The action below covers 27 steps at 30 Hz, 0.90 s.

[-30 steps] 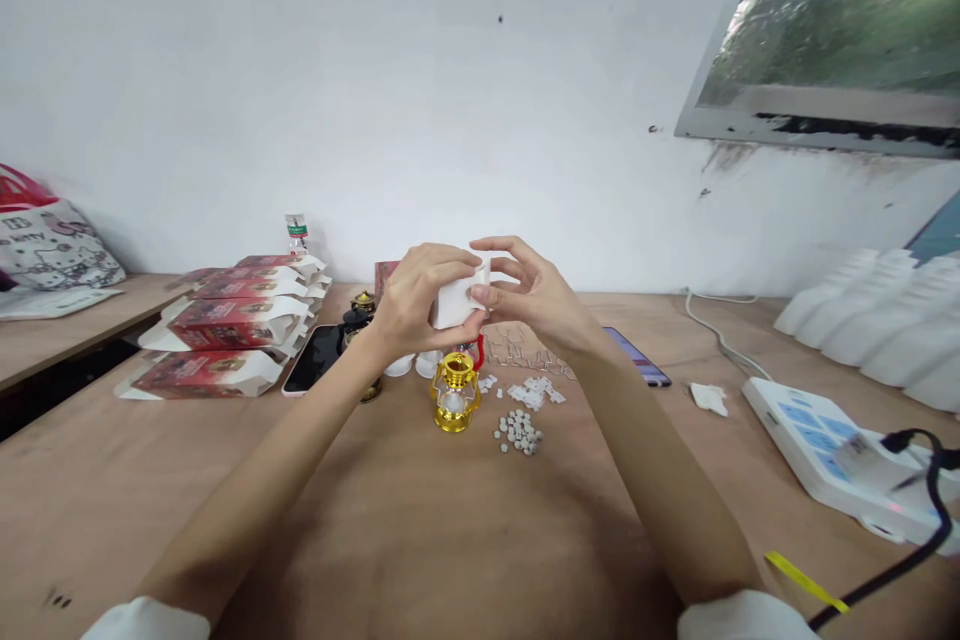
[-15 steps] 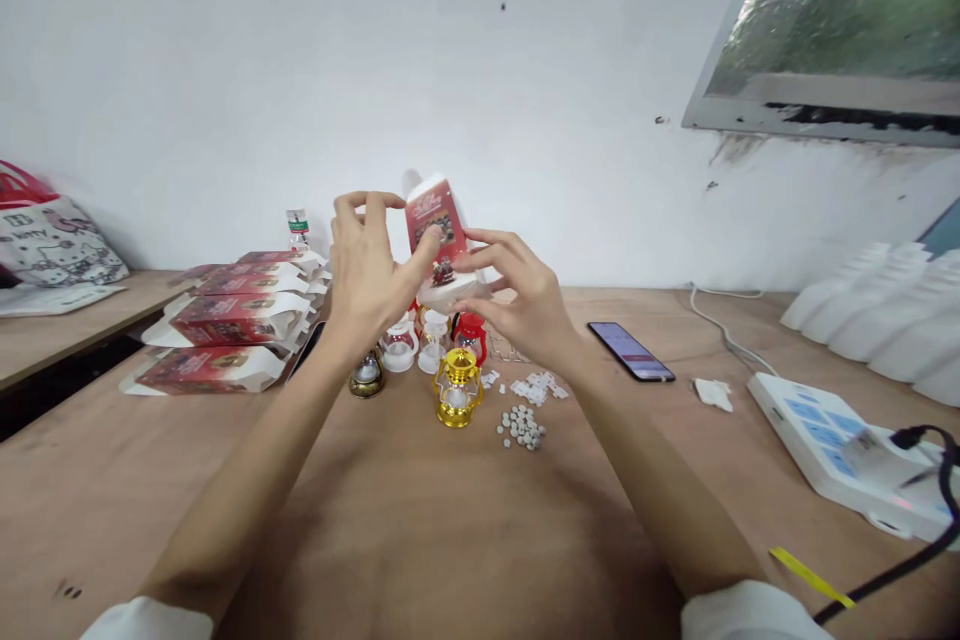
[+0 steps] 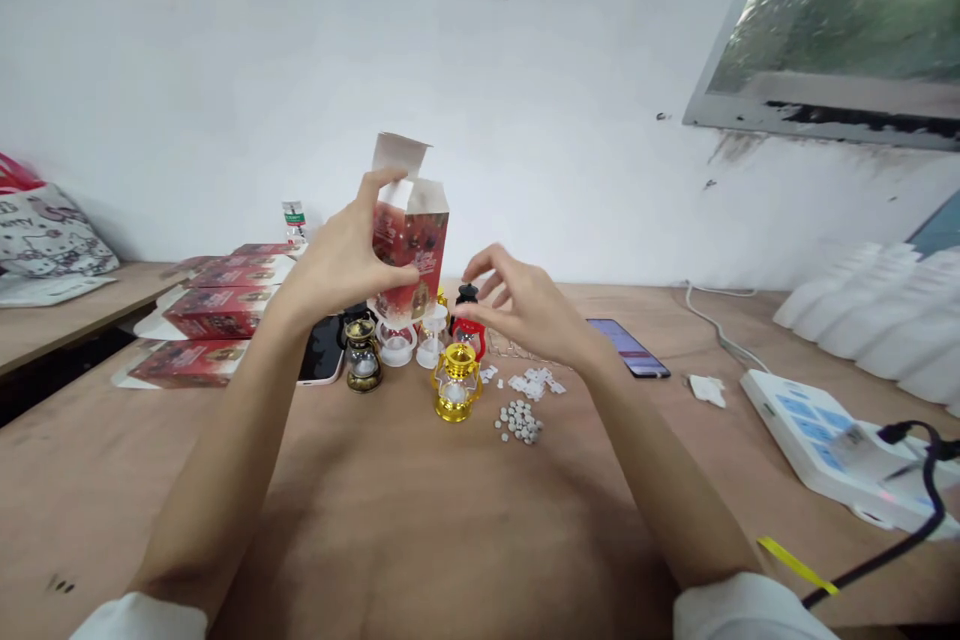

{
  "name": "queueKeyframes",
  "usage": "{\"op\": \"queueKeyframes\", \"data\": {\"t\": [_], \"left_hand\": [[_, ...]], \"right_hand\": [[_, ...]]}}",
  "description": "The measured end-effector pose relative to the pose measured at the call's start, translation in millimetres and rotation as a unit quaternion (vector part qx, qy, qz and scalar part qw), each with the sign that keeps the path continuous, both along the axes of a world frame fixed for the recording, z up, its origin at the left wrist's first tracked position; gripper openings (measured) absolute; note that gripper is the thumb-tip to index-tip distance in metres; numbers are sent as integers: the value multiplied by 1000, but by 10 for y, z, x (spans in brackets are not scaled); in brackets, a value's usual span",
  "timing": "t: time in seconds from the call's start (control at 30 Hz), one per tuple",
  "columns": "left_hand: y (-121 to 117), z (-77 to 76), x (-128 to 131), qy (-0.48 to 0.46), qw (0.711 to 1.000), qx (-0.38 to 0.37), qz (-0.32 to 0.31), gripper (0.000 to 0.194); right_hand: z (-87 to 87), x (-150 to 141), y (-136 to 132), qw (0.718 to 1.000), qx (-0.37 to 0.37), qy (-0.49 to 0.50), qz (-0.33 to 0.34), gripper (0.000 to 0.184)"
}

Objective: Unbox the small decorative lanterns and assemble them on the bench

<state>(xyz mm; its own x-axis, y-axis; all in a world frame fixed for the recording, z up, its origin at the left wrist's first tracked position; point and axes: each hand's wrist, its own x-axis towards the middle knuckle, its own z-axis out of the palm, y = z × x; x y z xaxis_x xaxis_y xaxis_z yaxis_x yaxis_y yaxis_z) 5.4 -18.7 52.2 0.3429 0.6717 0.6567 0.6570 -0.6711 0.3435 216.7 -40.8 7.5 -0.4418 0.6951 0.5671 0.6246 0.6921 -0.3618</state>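
My left hand (image 3: 337, 255) grips a red printed cardboard box (image 3: 429, 245) by its sides, thumb across the front. The box is held upright above the table, its white top flap raised. To its right, my right hand (image 3: 517, 305) is apart from the box, fingers spread and slightly curled, holding nothing. Below the hands stand small toy lanterns: a gold lantern (image 3: 456, 385) in front, a bronze lantern (image 3: 364, 355) at left, a white lantern (image 3: 396, 345), and a red lantern (image 3: 480, 328) partly behind my right hand.
Several red boxes (image 3: 217, 312) lie stacked at left, beside a dark phone (image 3: 322, 352). Small white round pieces (image 3: 519, 422) and white tabs (image 3: 536, 382) lie right of the lanterns. Farther right are another phone (image 3: 628, 348), a power strip (image 3: 817, 430) and white stacked pieces (image 3: 847, 305).
The box has turned from tilted to upright and moved slightly left, its top flap now showing. My right hand has let go of it and sits a little lower.
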Motion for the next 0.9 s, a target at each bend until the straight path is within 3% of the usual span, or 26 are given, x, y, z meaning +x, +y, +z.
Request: {"op": "queueKeyframes", "data": {"t": [0.13, 0.23, 0.37, 0.47, 0.6, 0.73, 0.83, 0.9], "left_hand": [[51, -54, 38, -5, 1000, 23, 1, 72], [117, -114, 79, -2, 1000, 24, -16, 71], [140, -141, 115, 7, 1000, 25, -15, 73], [113, -124, 129, 20, 1000, 20, -6, 73], [68, -121, 168, 52, 999, -4, -6, 72], [21, -178, 261, 96, 993, -41, -46, 67], [-21, -224, 333, 147, 983, -82, -76, 66], [-50, -241, 364, 181, 974, -105, -86, 66]], "right_hand": [[-100, -59, 35, 974, -95, -202, -24, 44], [-235, -186, 95, 946, -124, -298, -15, 49], [-392, -297, 158, 920, -118, -374, 22, 37], [-431, -309, 164, 914, -72, -400, 9, 29], [-290, -232, 77, 925, -101, -362, 60, 21], [37, -10, -157, 939, -168, -249, 169, 27], [254, 232, -347, 942, -164, -143, 255, 26], [329, 392, -425, 947, -151, -69, 275, 31]]}}
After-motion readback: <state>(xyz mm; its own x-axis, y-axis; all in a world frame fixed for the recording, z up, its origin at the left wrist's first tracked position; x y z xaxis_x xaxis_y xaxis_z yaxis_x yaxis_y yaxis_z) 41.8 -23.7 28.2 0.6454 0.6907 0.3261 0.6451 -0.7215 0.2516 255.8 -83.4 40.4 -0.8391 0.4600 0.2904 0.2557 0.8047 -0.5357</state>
